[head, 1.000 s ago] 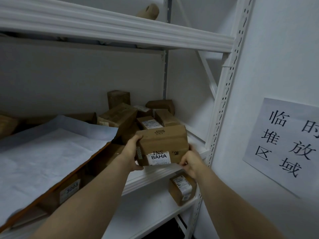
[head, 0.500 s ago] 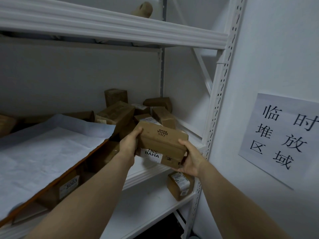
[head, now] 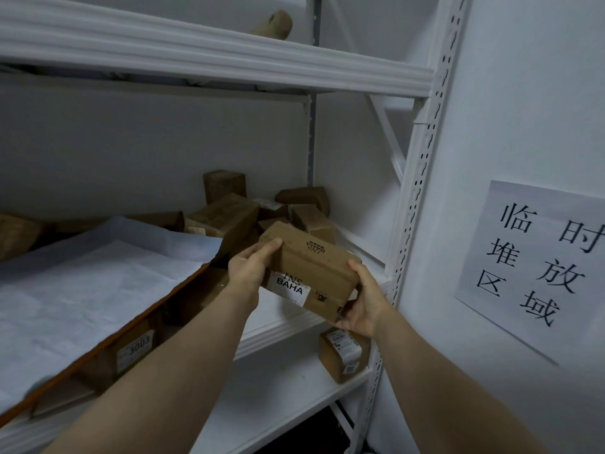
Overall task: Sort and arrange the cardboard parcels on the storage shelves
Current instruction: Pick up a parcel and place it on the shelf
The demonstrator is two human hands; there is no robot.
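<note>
Above shelf (head: 281, 329), parcel (head: 314, 267) now tipped backward.

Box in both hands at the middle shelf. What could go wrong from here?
1. The box is tilted, held only at its ends by the left hand and right hand; a slip could drop it onto the parcel on the shelf below.
2. The pile behind is jumbled, parcels leaning; pushing the box in may topple some.
3. The right hand is close to the post and could knock it.
</note>
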